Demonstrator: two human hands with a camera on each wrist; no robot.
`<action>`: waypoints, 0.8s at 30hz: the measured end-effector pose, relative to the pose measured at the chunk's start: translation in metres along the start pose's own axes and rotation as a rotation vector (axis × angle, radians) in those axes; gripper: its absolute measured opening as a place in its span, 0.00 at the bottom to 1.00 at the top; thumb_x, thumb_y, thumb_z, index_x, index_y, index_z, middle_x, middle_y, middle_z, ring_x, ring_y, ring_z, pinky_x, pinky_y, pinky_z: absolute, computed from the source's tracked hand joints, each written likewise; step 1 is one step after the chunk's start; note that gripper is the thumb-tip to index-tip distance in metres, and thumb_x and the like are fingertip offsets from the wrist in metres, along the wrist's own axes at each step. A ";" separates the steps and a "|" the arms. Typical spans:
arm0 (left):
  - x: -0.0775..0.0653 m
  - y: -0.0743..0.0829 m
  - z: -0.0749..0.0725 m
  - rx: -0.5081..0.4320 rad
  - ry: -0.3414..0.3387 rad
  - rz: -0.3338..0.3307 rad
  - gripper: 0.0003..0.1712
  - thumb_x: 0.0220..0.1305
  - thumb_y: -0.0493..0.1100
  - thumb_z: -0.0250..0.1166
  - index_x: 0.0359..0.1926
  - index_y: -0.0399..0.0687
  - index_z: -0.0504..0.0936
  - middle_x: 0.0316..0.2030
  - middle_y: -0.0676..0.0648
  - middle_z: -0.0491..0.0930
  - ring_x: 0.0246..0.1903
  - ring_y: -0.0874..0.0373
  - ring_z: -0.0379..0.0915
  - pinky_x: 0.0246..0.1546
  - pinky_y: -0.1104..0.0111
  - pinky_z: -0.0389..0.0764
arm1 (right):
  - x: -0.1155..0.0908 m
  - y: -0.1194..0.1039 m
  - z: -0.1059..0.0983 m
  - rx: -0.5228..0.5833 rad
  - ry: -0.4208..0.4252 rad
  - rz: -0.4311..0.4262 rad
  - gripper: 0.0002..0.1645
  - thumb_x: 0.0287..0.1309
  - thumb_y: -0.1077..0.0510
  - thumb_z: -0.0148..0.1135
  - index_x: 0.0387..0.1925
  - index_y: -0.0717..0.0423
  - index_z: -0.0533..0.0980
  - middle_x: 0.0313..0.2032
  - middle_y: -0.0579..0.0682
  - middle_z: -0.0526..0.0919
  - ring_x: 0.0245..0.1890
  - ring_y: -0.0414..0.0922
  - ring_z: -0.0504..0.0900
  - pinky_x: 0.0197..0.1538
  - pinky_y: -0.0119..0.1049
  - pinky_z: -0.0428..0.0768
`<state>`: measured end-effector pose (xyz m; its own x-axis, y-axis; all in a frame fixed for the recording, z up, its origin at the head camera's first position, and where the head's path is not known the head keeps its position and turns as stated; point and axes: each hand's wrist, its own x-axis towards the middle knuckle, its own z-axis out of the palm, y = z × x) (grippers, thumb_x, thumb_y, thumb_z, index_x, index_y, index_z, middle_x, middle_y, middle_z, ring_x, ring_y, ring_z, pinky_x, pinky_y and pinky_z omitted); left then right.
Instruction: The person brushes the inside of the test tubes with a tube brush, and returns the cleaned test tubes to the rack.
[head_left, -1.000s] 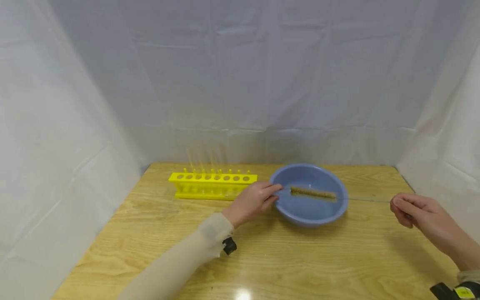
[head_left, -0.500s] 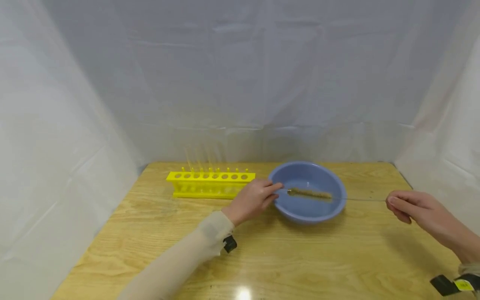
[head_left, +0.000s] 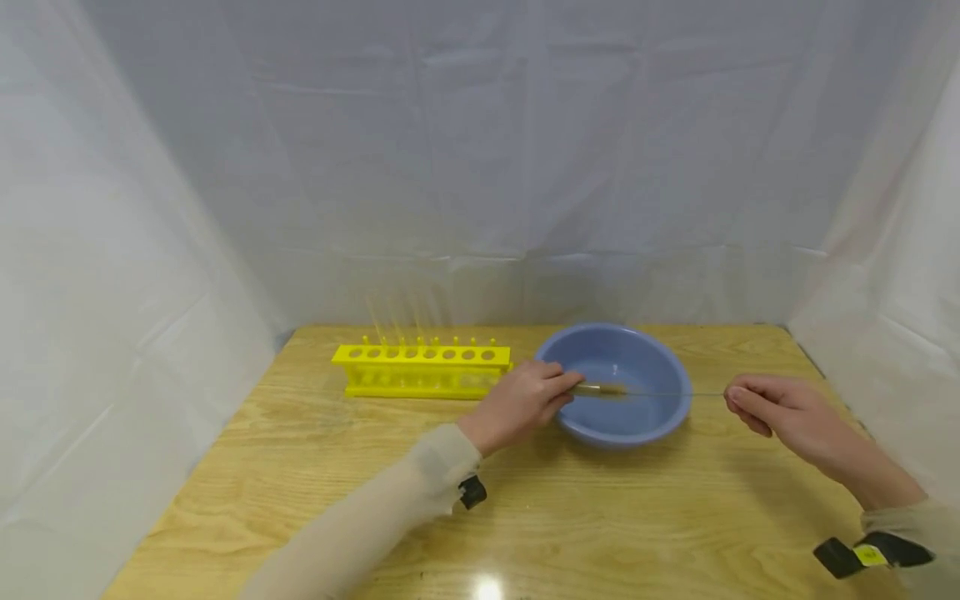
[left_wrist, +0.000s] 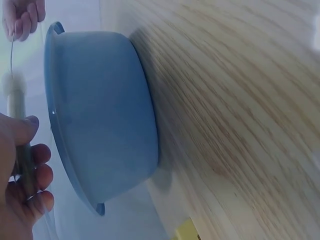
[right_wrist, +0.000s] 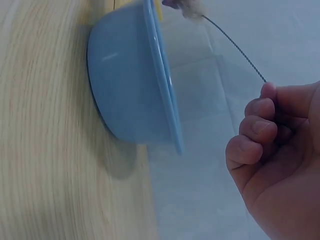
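My left hand [head_left: 519, 406] grips a clear test tube [left_wrist: 16, 104] that lies nearly level above the blue basin [head_left: 622, 439]. Inside the tube sits most of a test tube brush, its tan bristles [head_left: 617, 390] showing just past the mouth. From there a thin twisted wire handle [right_wrist: 239, 50] runs to my right hand [head_left: 787, 421], which pinches its end between thumb and forefinger. In the right wrist view the wire bows slightly. The left fingers hide part of the tube and the bristles inside it.
A yellow test tube rack [head_left: 423, 357] stands left of the basin, with several clear tubes leaning behind its top. All stands on a wooden table [head_left: 570, 525], with pale plastic sheeting [head_left: 480, 167] at the back and sides.
My right hand has moved left and pushed the brush into the tube; the bristles that showed between the hands are now mostly inside. My left hand has shifted slightly right.
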<state>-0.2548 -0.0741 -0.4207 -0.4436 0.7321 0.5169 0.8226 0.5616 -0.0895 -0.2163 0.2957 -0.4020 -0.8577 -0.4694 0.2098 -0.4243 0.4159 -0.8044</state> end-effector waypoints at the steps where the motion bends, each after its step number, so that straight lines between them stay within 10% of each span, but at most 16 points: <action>1: 0.001 0.001 0.000 0.002 0.000 -0.002 0.15 0.68 0.43 0.67 0.54 0.47 0.84 0.33 0.51 0.81 0.32 0.57 0.78 0.39 0.66 0.80 | 0.003 0.000 0.004 0.001 0.003 -0.002 0.18 0.80 0.56 0.43 0.32 0.58 0.71 0.19 0.53 0.63 0.19 0.50 0.64 0.28 0.38 0.68; 16: 0.015 0.019 0.002 0.094 -0.021 0.009 0.15 0.68 0.45 0.67 0.54 0.50 0.83 0.35 0.50 0.83 0.32 0.56 0.81 0.38 0.67 0.81 | 0.053 -0.015 0.079 -0.058 0.035 -0.237 0.14 0.75 0.63 0.50 0.31 0.49 0.74 0.21 0.47 0.69 0.17 0.36 0.61 0.25 0.34 0.68; 24: 0.012 0.016 0.005 0.123 -0.007 0.000 0.16 0.69 0.44 0.66 0.55 0.50 0.83 0.36 0.51 0.83 0.31 0.57 0.79 0.36 0.69 0.80 | 0.062 -0.026 0.085 0.164 0.007 0.163 0.23 0.78 0.52 0.46 0.28 0.60 0.73 0.16 0.47 0.64 0.14 0.41 0.59 0.22 0.36 0.66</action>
<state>-0.2489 -0.0549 -0.4200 -0.4462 0.7344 0.5114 0.7728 0.6044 -0.1937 -0.2341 0.1893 -0.4154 -0.9132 -0.4008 0.0732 -0.2277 0.3531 -0.9074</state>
